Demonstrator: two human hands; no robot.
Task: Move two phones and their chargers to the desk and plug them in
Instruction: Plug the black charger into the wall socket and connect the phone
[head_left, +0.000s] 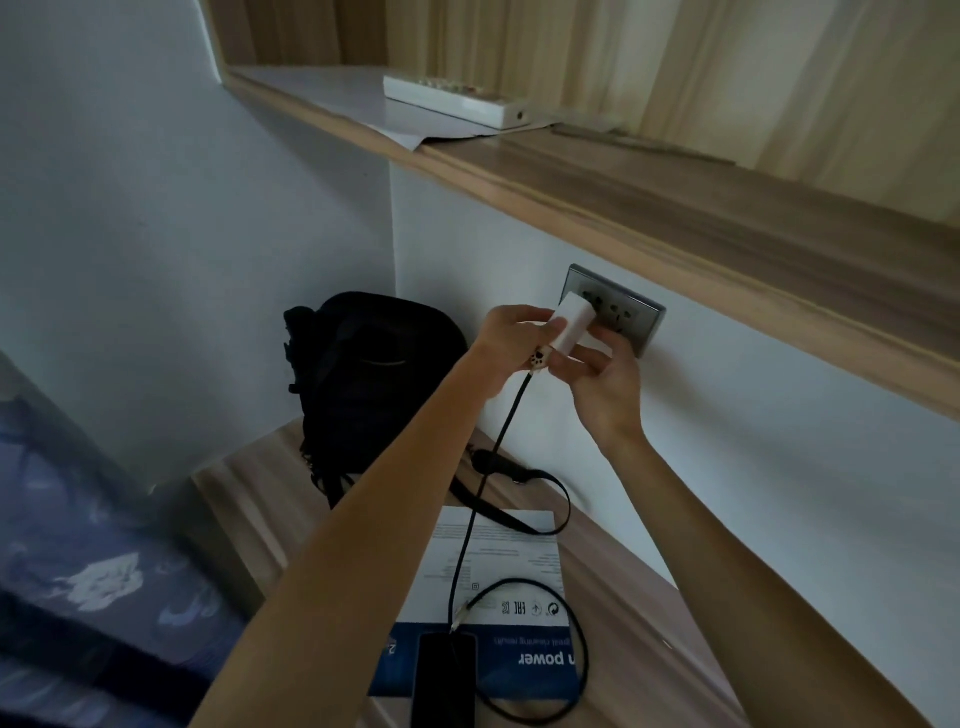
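Observation:
A white charger block (570, 325) is held up against the grey wall socket (623, 312). My left hand (511, 345) pinches it from the left, and my right hand (602, 387) grips it from below. A black cable (498, 447) hangs from the charger down to a black phone (445, 678) lying on a box on the desk. A second black cable (574, 670) lies looped beside the phone. Only one phone is in view.
A white and blue box (511, 551) lies on the wooden desk (639, 639). A black bag (363, 379) stands in the corner, its strap (563, 501) trailing over the box. A wooden shelf (649, 208) above the socket carries a white remote (457, 101). Bedding (78, 571) is at left.

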